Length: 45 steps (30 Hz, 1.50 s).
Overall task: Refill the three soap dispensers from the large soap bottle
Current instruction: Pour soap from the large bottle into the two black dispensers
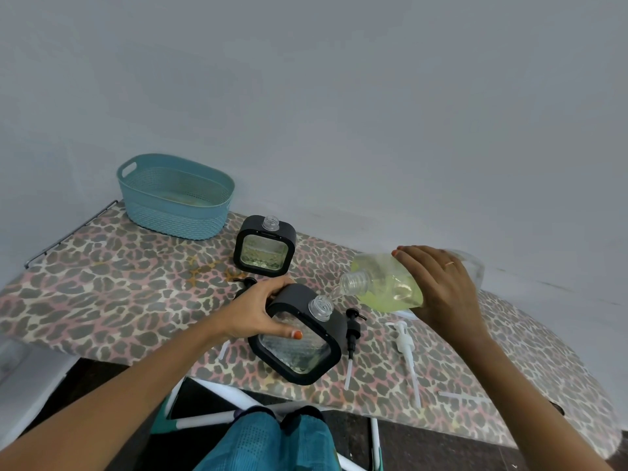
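Counter (112,280): covered with a leopard-pattern cloth, it stands against a pale wall.
Basket (176,212): teal, at the far left of the counter, near the wall.
Large soap bottle (384,283): clear, with yellow-green soap inside, tilted with its open neck down to the left, just above the near dispenser's neck; a thin stream runs from it.
Right hand (441,287): its fingers are wrapped over the body of the large soap bottle and hold it in the air.
Left hand (261,311): the fingers grasp the near dispenser at its left side, thumb on the clear window.
Near dispenser (299,338): black frame, tilted, neck open.
Far dispenser (264,246): upright behind it, neck open, partly filled.
Black pump (351,331): lies just right of the near dispenser.
White pump (404,341): lies further right, on the cloth.
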Tool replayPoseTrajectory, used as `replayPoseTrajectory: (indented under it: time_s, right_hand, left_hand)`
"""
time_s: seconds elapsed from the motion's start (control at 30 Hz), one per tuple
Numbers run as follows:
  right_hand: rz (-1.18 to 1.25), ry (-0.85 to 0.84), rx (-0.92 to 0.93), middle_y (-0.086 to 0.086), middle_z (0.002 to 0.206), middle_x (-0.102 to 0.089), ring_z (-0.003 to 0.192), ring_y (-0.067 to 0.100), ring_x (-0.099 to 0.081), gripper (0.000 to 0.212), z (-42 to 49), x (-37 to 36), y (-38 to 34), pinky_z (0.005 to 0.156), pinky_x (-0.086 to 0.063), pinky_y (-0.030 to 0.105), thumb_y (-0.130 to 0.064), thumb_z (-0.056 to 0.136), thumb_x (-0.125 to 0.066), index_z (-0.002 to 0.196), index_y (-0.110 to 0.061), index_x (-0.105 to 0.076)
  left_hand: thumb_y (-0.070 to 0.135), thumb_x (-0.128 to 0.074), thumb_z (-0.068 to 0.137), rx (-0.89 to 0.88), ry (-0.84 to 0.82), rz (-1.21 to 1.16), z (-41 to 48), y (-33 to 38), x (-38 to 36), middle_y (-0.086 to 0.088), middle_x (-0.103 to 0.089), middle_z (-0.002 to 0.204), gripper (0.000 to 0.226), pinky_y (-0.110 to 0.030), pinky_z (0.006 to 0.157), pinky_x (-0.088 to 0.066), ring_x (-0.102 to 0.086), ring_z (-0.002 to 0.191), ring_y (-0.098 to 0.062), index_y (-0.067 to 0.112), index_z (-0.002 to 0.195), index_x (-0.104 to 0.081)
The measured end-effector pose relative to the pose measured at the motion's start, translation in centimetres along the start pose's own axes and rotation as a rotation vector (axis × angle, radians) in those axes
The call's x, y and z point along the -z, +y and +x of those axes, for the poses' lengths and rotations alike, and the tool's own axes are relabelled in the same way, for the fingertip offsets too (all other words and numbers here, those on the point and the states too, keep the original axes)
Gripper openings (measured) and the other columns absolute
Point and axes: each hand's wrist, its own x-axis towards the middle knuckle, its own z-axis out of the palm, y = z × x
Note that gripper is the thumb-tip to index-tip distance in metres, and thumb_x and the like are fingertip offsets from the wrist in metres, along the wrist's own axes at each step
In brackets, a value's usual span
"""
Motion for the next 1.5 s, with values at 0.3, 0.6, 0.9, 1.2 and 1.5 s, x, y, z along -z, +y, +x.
replayPoseTrajectory:
  time_s: [0.3,0.6,0.9,1.2,1.5]
  right_hand:
    - [-0.029,-0.012,0.006,0.01,0.107,-0.069,0.099,0.026,-0.06,0.081,0.01,0.19,0.2,0.078,-0.046,0.037,-0.006,0.047,-0.09,0.116,-0.014,-0.048]
    - [-0.033,-0.005,0.013,0.01,0.106,-0.069,0.097,0.027,-0.061,0.08,0.02,0.36,0.25,0.076,-0.05,0.038,-0.005,0.048,-0.089,0.116,-0.013,-0.048]
    - [-0.044,-0.001,0.012,0.01,0.105,-0.069,0.096,0.028,-0.063,0.081,0.0,0.33,0.35,0.076,-0.049,0.037,-0.002,0.046,-0.089,0.115,-0.013,-0.048]
    - [-0.051,0.003,0.017,0.01,0.105,-0.069,0.095,0.029,-0.064,0.081,0.05,0.36,0.6,0.076,-0.049,0.037,-0.003,0.046,-0.089,0.115,-0.013,-0.049]
    - [-0.054,-0.002,0.012,0.01,0.106,-0.069,0.096,0.028,-0.063,0.083,-0.05,0.41,0.74,0.077,-0.049,0.038,-0.004,0.045,-0.09,0.116,-0.013,-0.048]
  left_hand:
    - [0.056,-0.08,0.046,-0.005,0.0,0.002,-0.03,0.0,-0.05,0.003,-0.066,0.102,0.073,-0.012,0.083,-0.047,-0.062,0.101,-0.008,0.023,0.106,-0.055]
    - [0.056,-0.08,0.046,-0.008,-0.006,0.004,-0.11,0.15,-0.08,0.005,-0.064,0.107,0.074,-0.009,0.083,-0.045,-0.061,0.1,-0.004,0.023,0.107,-0.054]
    - [0.061,-0.079,0.044,0.012,0.002,0.016,-0.09,-0.13,-0.11,0.004,-0.062,0.111,0.079,-0.011,0.086,-0.045,-0.06,0.103,-0.005,0.024,0.109,-0.053]
    - [0.058,-0.08,0.045,0.019,0.009,0.016,-0.1,-0.02,-0.27,0.024,-0.064,0.1,0.075,-0.008,0.083,-0.044,-0.061,0.1,-0.001,0.025,0.107,-0.054]
    - [0.06,-0.08,0.044,0.018,0.022,0.011,-0.11,-0.24,-0.38,0.019,-0.064,0.098,0.078,-0.009,0.083,-0.044,-0.06,0.099,-0.001,0.022,0.107,-0.054]
